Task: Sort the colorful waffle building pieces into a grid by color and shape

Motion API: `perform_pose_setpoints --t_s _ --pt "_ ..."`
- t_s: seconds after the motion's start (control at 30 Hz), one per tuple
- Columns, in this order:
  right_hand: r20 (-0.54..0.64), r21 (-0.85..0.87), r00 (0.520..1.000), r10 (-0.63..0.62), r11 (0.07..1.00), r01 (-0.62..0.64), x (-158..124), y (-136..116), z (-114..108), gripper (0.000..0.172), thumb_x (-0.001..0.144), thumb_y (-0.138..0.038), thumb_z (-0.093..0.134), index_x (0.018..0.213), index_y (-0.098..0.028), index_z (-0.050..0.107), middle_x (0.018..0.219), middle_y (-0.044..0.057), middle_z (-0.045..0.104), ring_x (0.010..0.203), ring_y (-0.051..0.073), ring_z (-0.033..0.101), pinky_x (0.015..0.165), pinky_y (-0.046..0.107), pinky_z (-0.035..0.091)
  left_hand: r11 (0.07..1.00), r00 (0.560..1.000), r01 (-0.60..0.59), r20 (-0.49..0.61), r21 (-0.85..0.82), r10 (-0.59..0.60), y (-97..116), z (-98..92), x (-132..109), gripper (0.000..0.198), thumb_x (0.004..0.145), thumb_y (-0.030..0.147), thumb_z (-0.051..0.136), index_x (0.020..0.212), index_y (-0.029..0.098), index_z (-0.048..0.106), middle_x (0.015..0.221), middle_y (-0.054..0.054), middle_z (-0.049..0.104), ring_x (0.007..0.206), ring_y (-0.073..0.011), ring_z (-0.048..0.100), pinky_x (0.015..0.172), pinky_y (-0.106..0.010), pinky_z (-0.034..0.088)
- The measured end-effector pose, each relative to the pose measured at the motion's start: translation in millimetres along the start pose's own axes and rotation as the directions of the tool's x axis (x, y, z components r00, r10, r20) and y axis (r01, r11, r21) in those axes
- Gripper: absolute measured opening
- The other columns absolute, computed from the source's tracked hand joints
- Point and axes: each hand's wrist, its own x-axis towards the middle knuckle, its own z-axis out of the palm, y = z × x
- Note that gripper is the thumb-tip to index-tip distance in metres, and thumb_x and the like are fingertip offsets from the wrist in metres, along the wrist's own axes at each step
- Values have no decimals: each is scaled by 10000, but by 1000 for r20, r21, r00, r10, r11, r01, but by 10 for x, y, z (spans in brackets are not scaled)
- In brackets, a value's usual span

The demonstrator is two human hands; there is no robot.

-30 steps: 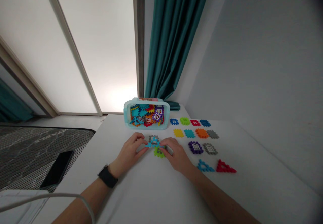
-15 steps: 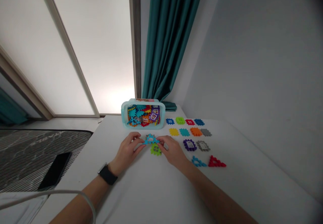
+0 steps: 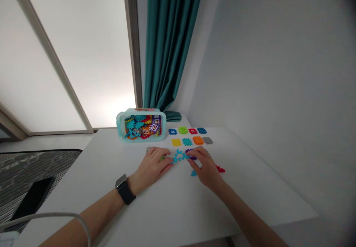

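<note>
A light blue triangular interlocking piece [image 3: 180,155] with toothed edges and a round opening is held up between my two hands. My left hand [image 3: 154,165] pinches its left corner, and my right hand [image 3: 205,165] pinches the right corner. Under my left hand a green window piece [image 3: 162,158] is mostly hidden. A grey piece [image 3: 148,150] peeks out beyond the left knuckles. Behind my right hand lie a purple window piece [image 3: 191,154], a light blue piece [image 3: 194,173] and a red triangular piece [image 3: 220,168], all partly covered.
A pale teal box [image 3: 119,128] full of mixed pieces stands at the table's back left. Rows of flat square pieces, including a yellow one [image 3: 176,142] and an orange one [image 3: 198,140], lie right of it. A cable [image 3: 63,215] crosses the lower left, near a black phone [image 3: 33,197].
Both hands have carried the light blue triangular piece to the right, off the green window piece and toward the laid-out pieces. The view has turned right.
</note>
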Motion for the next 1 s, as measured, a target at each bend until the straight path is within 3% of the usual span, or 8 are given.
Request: perform_pose_setpoints --t_s 0.2,0.4,0.57,1.0 --pt "-57 -79 989 135 987 -140 -388 329 -314 178 974 -349 544 1025 -243 678 1011 92 624 983 251 623 881 432 556 984 998 65 37 -166 -59 277 477 257 99 977 260 601 995 198 675 1053 -79 655 1009 -211 600 893 -387 453" --pt "-42 -176 991 124 976 -129 -740 563 -322 173 970 -276 537 1013 -231 698 1069 109 676 1060 277 619 926 485 526 971 973 65 233 -232 -9 428 826 219 35 947 245 652 962 216 666 1028 -34 672 997 -203 588 942 -408 404" --pt "-27 -235 993 116 965 -119 -784 581 -272 185 961 -210 536 1026 -230 708 1038 92 717 1046 272 631 943 486 490 971 945 126 323 -201 -56 437 905 178 76 955 292 641 946 224 674 1027 -40 669 1014 -222 570 960 -427 385" --pt "42 -287 991 126 952 -109 -780 524 -311 153 914 -133 570 916 -239 681 928 45 732 1024 262 614 948 439 425 957 915 195 390 -214 -99 404 954 162 64 918 292 693 938 232 685 998 -29 669 1039 -228 561 993 -437 345"
